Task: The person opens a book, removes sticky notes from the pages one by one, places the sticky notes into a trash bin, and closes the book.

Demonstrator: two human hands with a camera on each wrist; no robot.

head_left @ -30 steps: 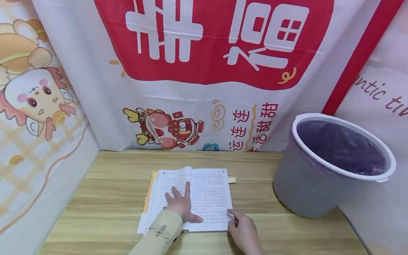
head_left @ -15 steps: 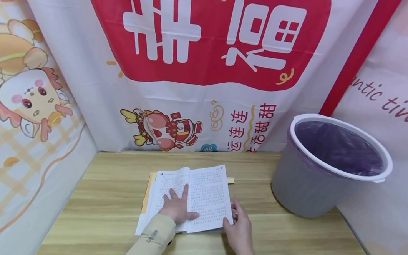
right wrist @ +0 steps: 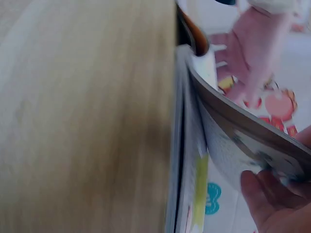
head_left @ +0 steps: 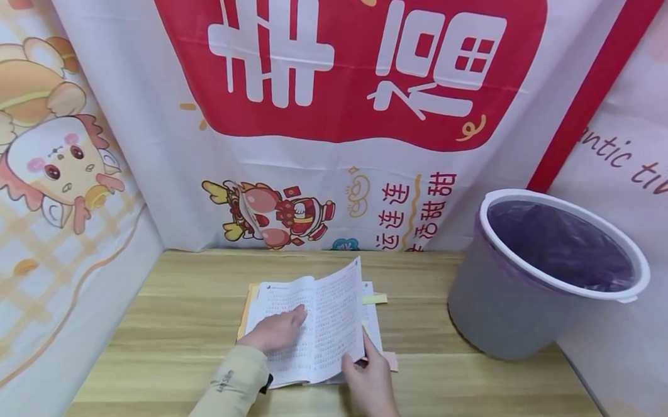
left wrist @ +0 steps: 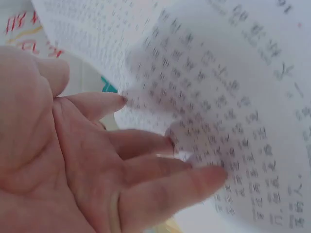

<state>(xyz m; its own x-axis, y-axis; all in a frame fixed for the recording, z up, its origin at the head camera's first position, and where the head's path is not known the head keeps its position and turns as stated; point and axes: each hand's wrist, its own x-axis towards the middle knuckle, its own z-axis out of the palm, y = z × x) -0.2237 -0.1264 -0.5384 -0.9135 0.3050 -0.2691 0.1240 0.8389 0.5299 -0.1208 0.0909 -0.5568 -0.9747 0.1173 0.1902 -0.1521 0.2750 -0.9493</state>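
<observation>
An open book (head_left: pixel 293 365) with printed pages lies on the table. My right hand (head_left: pixel 370 377) pinches a raised sheaf of its right-side pages (head_left: pixel 336 316) near the lower outer corner; in the right wrist view this sheaf (right wrist: pixel 228 131) bends up from the pages below, thumb on one side and fingers on the other. Beneath it, lower pages and a yellow tab (head_left: pixel 374 299) show, plus a pink tab (head_left: pixel 392 361). My left hand (head_left: pixel 276 330) is over the left page, and its extended fingers (left wrist: pixel 180 189) reach close to the printed paper in the left wrist view.
A grey bin (head_left: pixel 510 299) with a purple liner stands at the right of the wooden table (head_left: pixel 192 327). Printed cloth walls (head_left: pixel 325 151) rise behind and on both sides. An orange edge (head_left: pixel 244 314) sticks out beneath the book's left side.
My right hand has lifted the right-side pages and brought them leftward, uncovering pages and tabs below. The left hand, earlier spread flat across the fold, has moved left and up off it.
</observation>
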